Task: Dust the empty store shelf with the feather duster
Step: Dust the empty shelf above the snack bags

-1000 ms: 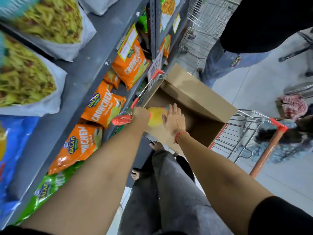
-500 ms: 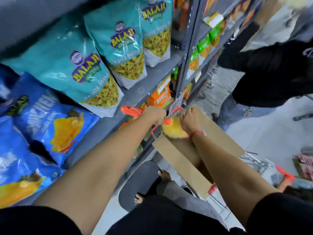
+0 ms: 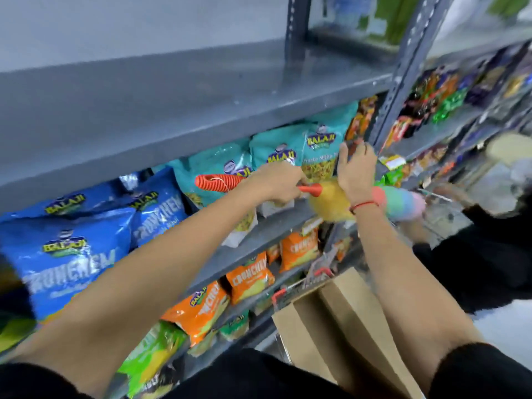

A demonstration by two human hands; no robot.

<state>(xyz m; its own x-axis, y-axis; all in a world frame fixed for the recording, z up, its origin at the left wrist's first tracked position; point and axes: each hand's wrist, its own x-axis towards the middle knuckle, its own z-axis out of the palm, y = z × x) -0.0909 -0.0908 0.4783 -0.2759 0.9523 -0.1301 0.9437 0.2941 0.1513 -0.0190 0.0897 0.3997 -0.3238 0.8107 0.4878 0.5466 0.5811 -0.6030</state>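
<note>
Left hand [image 3: 280, 184] grips one duster [image 3: 334, 201] by its handle; right hand [image 3: 357, 168], open, rests on its fluff. One bare shelf [image 3: 187, 93] at twelve o'clock.

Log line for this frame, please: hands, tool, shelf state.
left hand: gripping feather duster handle | right hand: open over its fluffy head | empty shelf: above, not yet touched | phase: raising duster

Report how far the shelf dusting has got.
Done: the feather duster is out and raised, left hand gripping its orange handle, right hand open over the fluffy head. In hand: bringing it up beside the teal snack bags. Left: the empty grey shelf above is not yet touched, so all the dusting.
</note>
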